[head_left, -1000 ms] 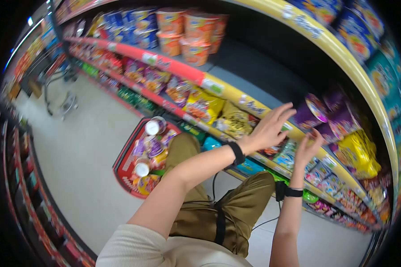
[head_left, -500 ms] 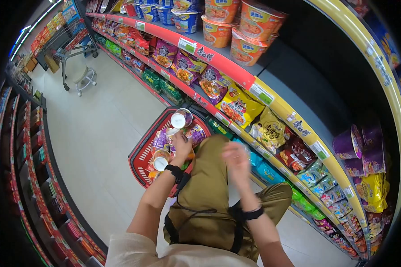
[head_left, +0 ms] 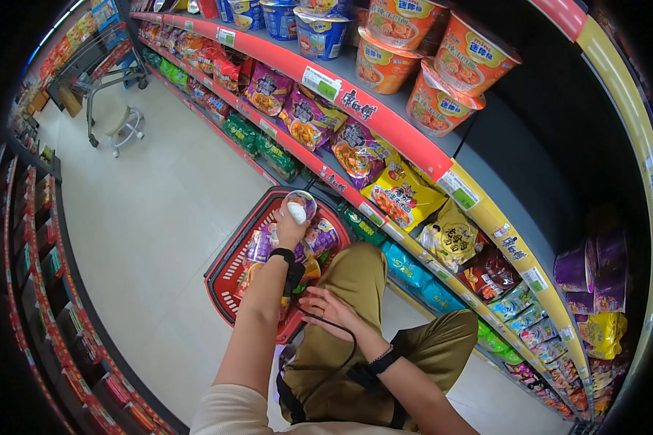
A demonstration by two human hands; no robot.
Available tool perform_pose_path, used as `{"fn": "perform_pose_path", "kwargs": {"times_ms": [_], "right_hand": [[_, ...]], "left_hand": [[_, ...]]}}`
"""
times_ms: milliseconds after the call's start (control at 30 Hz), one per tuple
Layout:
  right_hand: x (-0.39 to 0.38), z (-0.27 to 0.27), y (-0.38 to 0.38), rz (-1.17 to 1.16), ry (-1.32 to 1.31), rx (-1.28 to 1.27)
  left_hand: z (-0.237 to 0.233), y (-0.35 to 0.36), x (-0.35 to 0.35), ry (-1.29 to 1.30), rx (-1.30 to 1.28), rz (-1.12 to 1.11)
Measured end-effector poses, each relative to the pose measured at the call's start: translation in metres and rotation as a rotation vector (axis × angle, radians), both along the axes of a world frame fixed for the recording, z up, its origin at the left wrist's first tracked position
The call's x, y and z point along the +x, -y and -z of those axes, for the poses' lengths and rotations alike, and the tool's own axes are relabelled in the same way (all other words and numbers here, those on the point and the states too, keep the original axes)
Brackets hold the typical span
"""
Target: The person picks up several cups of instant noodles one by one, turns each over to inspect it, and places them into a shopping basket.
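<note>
My left hand (head_left: 290,230) reaches into the red shopping basket (head_left: 221,299) on the floor. Its fingers are closed around an instant noodle cup (head_left: 308,200) with a pale round end, at the basket's far end. Purple noodle cups (head_left: 325,235) and other colourful packs lie below and beside that hand; my forearm partly covers them. Close to the basket's near edge, my right hand (head_left: 330,312) is held above my thigh with its fingers loosely stretched out and nothing in them. A black cord (head_left: 350,346) loops past its wrist.
Shelves of bagged noodles (head_left: 406,194) run along the right, with orange noodle cups (head_left: 446,98) and blue cups (head_left: 319,32) above. Purple tubs (head_left: 595,272) stand far right. Another shelf unit (head_left: 72,326) lines the left. A cart (head_left: 112,76) and a stool (head_left: 123,123) stand up the aisle.
My left hand has moved from the basket's middle to the noodle cup at its far end. My right hand has come down and left toward the basket's near edge. The view has shifted slightly.
</note>
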State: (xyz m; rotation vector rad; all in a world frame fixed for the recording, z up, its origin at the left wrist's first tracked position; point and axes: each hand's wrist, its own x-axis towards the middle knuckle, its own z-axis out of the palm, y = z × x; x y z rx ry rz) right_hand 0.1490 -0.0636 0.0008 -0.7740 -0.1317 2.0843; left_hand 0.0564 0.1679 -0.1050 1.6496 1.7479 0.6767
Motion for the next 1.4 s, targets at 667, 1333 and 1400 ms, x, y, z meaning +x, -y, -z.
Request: {"fn": "perform_pose_path", "kwargs": {"times_ms": [667, 1333, 1400], "right_hand": [[0.009, -0.033, 0.011, 0.164, -0.230, 0.075], [0.147, -0.159, 0.158, 0.704, 0.131, 0.520], [0.158, -0.165, 0.168, 0.738, 0.253, 0.512]], "left_hand": [[-0.159, 0.229, -0.043, 0.361, 0.386, 0.208], [-0.301, 0.261, 0.100, 0.779, 0.218, 1.034], [-0.308, 0.265, 0.115, 0.986, -0.144, 1.040]]}}
